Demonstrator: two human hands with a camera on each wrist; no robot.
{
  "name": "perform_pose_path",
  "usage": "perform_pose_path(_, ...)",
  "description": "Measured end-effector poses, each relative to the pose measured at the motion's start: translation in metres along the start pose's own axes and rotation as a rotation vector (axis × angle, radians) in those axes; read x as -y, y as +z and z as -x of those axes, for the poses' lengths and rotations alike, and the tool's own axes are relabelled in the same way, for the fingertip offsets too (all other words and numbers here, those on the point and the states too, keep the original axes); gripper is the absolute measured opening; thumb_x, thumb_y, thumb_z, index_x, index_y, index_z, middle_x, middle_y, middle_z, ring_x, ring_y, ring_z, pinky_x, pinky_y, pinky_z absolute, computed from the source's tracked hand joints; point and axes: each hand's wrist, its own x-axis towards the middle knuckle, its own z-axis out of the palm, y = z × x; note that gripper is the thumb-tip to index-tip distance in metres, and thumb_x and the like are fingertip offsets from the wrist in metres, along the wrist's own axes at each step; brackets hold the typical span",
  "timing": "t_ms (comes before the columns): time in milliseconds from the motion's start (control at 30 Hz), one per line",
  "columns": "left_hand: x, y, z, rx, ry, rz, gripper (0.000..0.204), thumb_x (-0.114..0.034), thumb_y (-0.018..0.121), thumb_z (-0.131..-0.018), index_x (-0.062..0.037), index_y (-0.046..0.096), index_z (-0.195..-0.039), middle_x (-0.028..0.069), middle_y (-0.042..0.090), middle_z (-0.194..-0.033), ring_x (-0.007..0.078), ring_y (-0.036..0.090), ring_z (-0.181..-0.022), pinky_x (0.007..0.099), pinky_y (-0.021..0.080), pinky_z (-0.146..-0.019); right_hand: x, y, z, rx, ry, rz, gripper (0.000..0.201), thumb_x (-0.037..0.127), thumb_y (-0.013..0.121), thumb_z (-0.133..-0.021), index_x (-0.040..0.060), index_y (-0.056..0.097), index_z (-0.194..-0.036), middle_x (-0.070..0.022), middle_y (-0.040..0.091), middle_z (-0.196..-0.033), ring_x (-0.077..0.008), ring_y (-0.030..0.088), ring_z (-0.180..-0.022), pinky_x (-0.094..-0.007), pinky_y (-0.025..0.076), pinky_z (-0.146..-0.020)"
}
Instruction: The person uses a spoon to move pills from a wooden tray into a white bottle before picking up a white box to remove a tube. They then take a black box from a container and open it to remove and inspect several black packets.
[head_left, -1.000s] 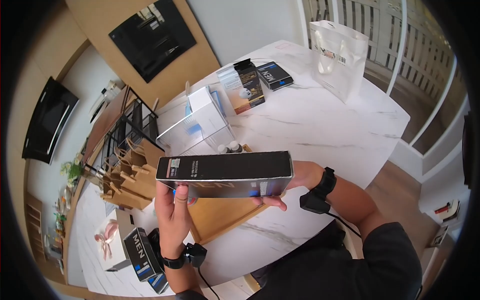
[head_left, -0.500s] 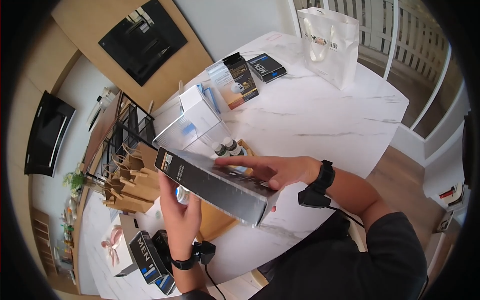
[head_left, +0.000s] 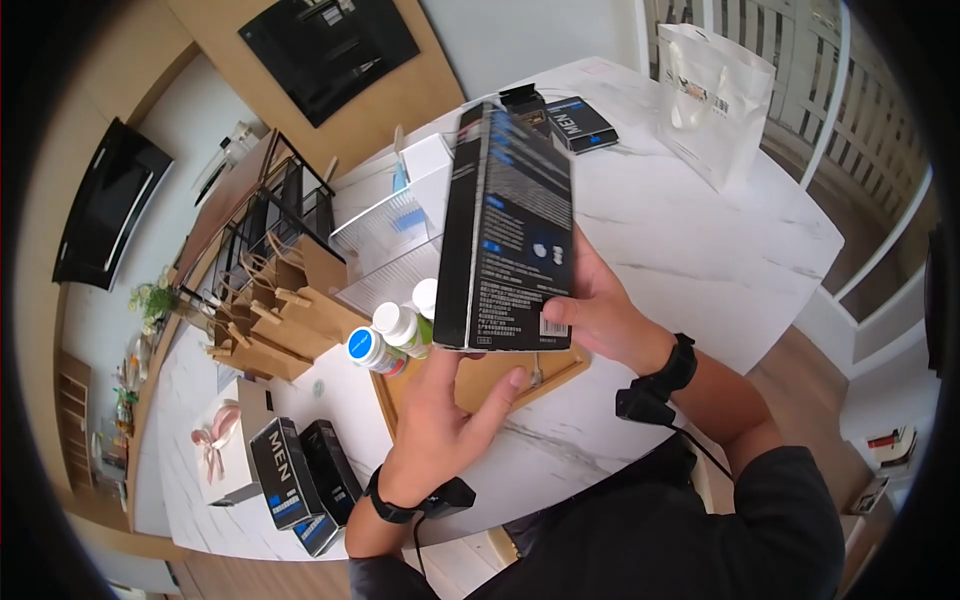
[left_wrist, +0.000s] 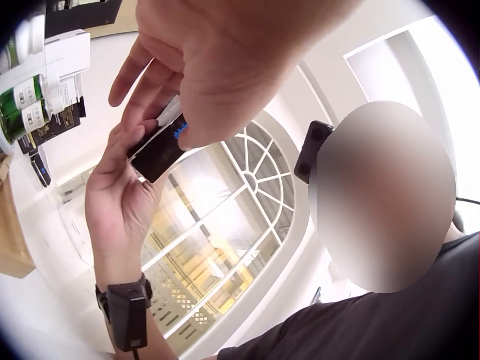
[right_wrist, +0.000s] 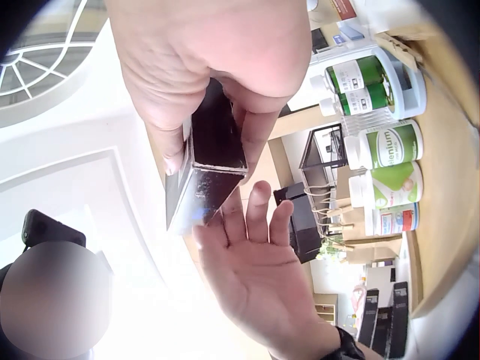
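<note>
A black box (head_left: pixel 510 240) with small print and a barcode stands nearly upright in the air, above the wooden tray (head_left: pixel 566 362). My right hand (head_left: pixel 610 315) grips its right edge, thumb on the printed face beside the barcode. Under the lower end is my left hand (head_left: pixel 430 430), its thumb out to the side and some fingers hidden behind the box. The right wrist view shows the left palm (right_wrist: pixel 259 277) turned up, fingers extended close to the box. Beside the box's lower left corner are a blue-lidded bottle (head_left: pixel 368 350) and white-capped bottles (head_left: pixel 405 328).
At the lower left lie black MEN boxes (head_left: pixel 285 470) and a white gift box (head_left: pixel 225 470) with a pink ribbon. Kraft paper bags (head_left: pixel 270 320) and a clear organizer (head_left: pixel 390 240) stand behind. Farther back are another MEN box (head_left: pixel 580 125) and a white bag (head_left: pixel 710 110).
The box has turned from lying level to nearly upright, its printed face now showing. My right hand has moved onto its right edge, and my left hand has shifted from its left end to underneath.
</note>
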Motion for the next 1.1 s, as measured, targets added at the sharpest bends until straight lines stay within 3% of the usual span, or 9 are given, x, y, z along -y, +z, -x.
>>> perform_pose_path(233, 0.007, 0.003, -0.003, -0.111, 0.007, 0.217, 0.044, -0.010, 0.073, -0.085, -0.0009, 0.054, -0.123, 0.0070, 0.067, -0.101, 0.0131, 0.062, -0.085, 0.0266, 0.049, -0.072, -0.011, -0.012, 0.016, -0.036, 0.129, 0.099, 0.064, 0.011, 0.078, -0.082, 0.0045, 0.042, -0.134, -0.0050, 0.056, -0.126, -0.0139, 0.052, -0.119, -0.0315, 0.042, -0.103)
perform_pose_path(367, 0.006, 0.000, -0.005, -0.102, -0.012, 0.254, 0.048, -0.010, 0.072, -0.085, 0.0006, 0.051, -0.127, 0.0077, 0.068, -0.100, 0.0135, 0.067, -0.080, 0.0247, 0.050, -0.067, -0.017, -0.016, 0.017, -0.032, 0.100, 0.220, 0.047, 0.022, 0.073, -0.087, 0.0033, 0.049, -0.123, -0.0061, 0.064, -0.107, -0.0122, 0.064, -0.089, -0.0234, 0.053, -0.067)
perform_pose_path(400, 0.007, -0.001, -0.005, -0.069, -0.023, 0.280, 0.047, -0.009, 0.071, -0.086, 0.0008, 0.050, -0.127, 0.0088, 0.068, -0.100, 0.0140, 0.067, -0.080, 0.0251, 0.051, -0.067, -0.016, -0.016, 0.017, -0.023, 0.108, 0.224, 0.047, 0.022, 0.073, -0.087, 0.0033, 0.049, -0.123, -0.0061, 0.064, -0.107, -0.0122, 0.064, -0.089, -0.0234, 0.053, -0.067)
perform_pose_path(467, 0.009, -0.003, -0.004, -0.045, -0.035, 0.308, 0.046, -0.008, 0.069, -0.087, 0.0011, 0.049, -0.127, 0.0098, 0.068, -0.100, 0.0146, 0.067, -0.080, 0.0255, 0.051, -0.068, -0.010, -0.010, 0.015, 0.054, 0.207, 0.127, 0.047, 0.026, 0.073, -0.087, 0.0017, 0.049, -0.120, -0.0074, 0.065, -0.100, -0.0130, 0.066, -0.074, -0.0226, 0.050, -0.048)
perform_pose_path(600, 0.008, -0.011, -0.008, 0.022, 0.019, 0.301, 0.044, -0.005, 0.066, -0.089, 0.0040, 0.047, -0.127, 0.0131, 0.068, -0.100, 0.0165, 0.068, -0.080, 0.0270, 0.053, -0.068, -0.011, -0.004, 0.016, 0.011, 0.256, 0.159, 0.047, 0.027, 0.071, -0.089, 0.0008, 0.049, -0.121, -0.0086, 0.065, -0.101, -0.0157, 0.067, -0.074, -0.0267, 0.054, -0.045)
perform_pose_path(700, 0.007, -0.014, -0.010, 0.023, -0.012, 0.360, 0.045, -0.003, 0.065, -0.088, 0.0051, 0.045, -0.128, 0.0152, 0.068, -0.103, 0.0173, 0.069, -0.079, 0.0268, 0.053, -0.069, -0.011, -0.005, 0.017, -0.021, 0.352, 0.222, 0.063, 0.042, 0.069, -0.087, 0.0068, 0.039, -0.131, -0.0111, 0.064, -0.109, -0.0208, 0.068, -0.078, -0.0304, 0.052, -0.043)
perform_pose_path(800, 0.009, -0.012, -0.009, -0.012, -0.050, 0.424, 0.048, -0.003, 0.066, -0.087, 0.0049, 0.044, -0.129, 0.0168, 0.067, -0.107, 0.0171, 0.070, -0.077, 0.0260, 0.053, -0.068, -0.011, -0.003, 0.016, -0.041, 0.377, 0.183, 0.056, 0.040, 0.062, -0.092, 0.0072, 0.038, -0.132, -0.0107, 0.063, -0.113, -0.0216, 0.068, -0.083, -0.0331, 0.053, -0.044)
perform_pose_path(867, 0.011, -0.009, -0.008, -0.048, -0.060, 0.451, 0.050, -0.003, 0.067, -0.087, 0.0046, 0.043, -0.130, 0.0175, 0.067, -0.109, 0.0168, 0.070, -0.076, 0.0256, 0.053, -0.067, -0.011, -0.001, 0.016, -0.048, 0.332, 0.020, 0.042, 0.025, 0.063, -0.094, 0.0022, 0.047, -0.125, -0.0121, 0.064, -0.109, -0.0211, 0.068, -0.087, -0.0326, 0.059, -0.052)
perform_pose_path(1100, 0.015, -0.013, -0.009, 0.001, -0.117, 0.278, 0.047, -0.019, 0.074, -0.085, 0.0007, 0.049, -0.119, 0.0090, 0.066, -0.074, 0.0137, 0.063, -0.060, 0.0254, 0.048, -0.053, -0.017, -0.007, 0.020, 0.019, 0.290, 0.273, 0.049, 0.024, 0.063, -0.094, 0.0057, 0.040, -0.132, -0.0131, 0.061, -0.117, -0.0237, 0.068, -0.091, -0.0343, 0.060, -0.055)
